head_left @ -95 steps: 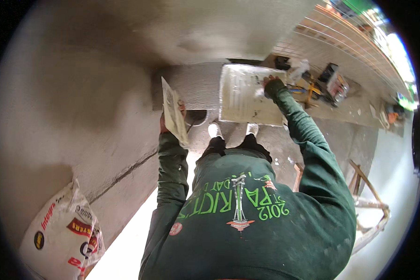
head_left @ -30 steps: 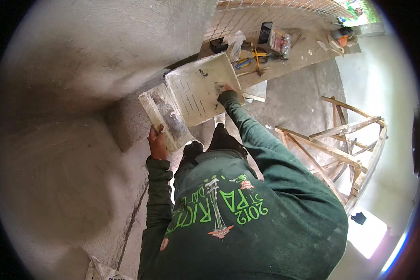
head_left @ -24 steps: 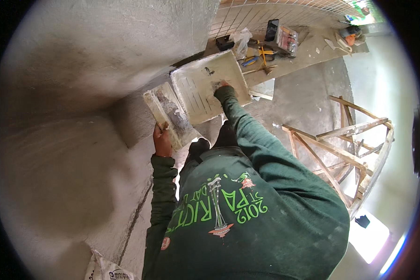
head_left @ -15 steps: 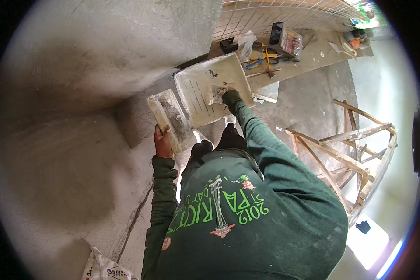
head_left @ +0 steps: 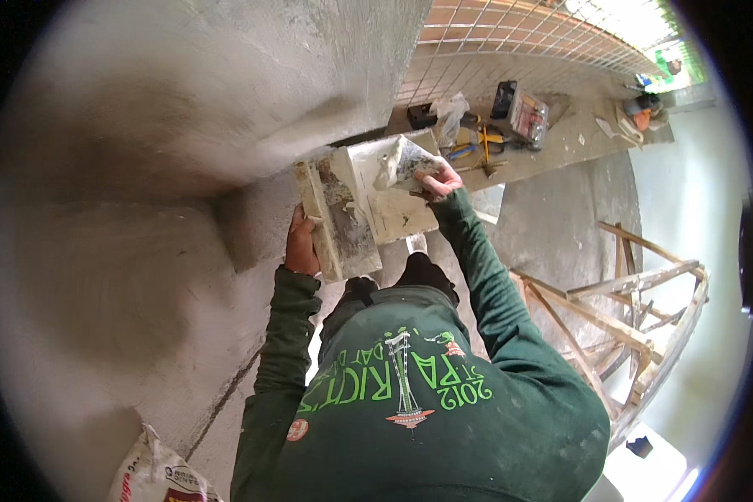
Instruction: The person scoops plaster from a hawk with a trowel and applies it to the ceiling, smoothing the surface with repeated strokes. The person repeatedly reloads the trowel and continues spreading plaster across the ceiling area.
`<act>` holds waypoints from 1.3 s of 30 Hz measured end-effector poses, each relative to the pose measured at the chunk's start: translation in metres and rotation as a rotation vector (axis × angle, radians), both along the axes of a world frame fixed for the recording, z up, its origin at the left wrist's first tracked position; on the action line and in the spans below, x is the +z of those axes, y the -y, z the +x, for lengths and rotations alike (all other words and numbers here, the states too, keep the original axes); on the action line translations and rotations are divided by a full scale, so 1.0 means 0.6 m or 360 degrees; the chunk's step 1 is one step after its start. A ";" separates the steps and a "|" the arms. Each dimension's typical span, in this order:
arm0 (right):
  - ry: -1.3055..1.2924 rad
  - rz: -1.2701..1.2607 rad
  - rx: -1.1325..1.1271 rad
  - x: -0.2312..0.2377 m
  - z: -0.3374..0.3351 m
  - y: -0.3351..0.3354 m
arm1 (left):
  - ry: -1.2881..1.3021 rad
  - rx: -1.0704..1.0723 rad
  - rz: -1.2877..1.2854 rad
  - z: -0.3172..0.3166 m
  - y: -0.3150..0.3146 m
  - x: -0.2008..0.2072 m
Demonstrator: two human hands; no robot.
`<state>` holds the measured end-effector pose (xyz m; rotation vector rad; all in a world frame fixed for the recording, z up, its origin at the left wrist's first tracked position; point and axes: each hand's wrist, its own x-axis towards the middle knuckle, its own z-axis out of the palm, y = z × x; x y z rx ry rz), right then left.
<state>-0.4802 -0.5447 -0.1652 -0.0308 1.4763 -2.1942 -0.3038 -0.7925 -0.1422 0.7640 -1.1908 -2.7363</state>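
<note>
My left hand (head_left: 302, 243) grips the near left edge of a long rectangular plastering trowel (head_left: 345, 219), its face smeared with grey-white plaster. The trowel covers the left part of a square plaster tray (head_left: 408, 219) with a pale coating. My right hand (head_left: 440, 181) is closed around a broad scraper (head_left: 412, 159), held over the tray's far right part. Wet white plaster clings to the scraper's left side. A gap shows between scraper and trowel. The right hand's fingers partly cover the scraper's grip.
Rough plastered walls (head_left: 125, 293) rise at the left. Beyond the tray, a ledge (head_left: 552, 138) bears pliers (head_left: 485, 138), a plastic bag (head_left: 452, 117) and a clear box (head_left: 529, 117), beside wire mesh (head_left: 510, 38). A wooden trestle (head_left: 619, 309) stands right; a printed sack (head_left: 159, 468) lies lower left.
My right hand has lifted the scraper from the tray's surface, bringing it up and turned, with plaster on it. My left hand has moved the trowel right, over the tray.
</note>
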 end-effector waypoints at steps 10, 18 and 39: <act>-0.2427 0.0205 0.0016 0.197 -0.056 0.021 | -0.0264 0.0173 -0.0252 -0.060 -0.112 0.207; -0.2712 0.0268 0.0125 0.152 -0.096 -0.088 | -0.0054 0.0534 -0.0208 -0.048 -0.218 0.167; -0.1972 0.0936 0.0646 -0.098 -0.127 -0.177 | -0.0485 0.1658 -0.1176 0.043 0.012 0.274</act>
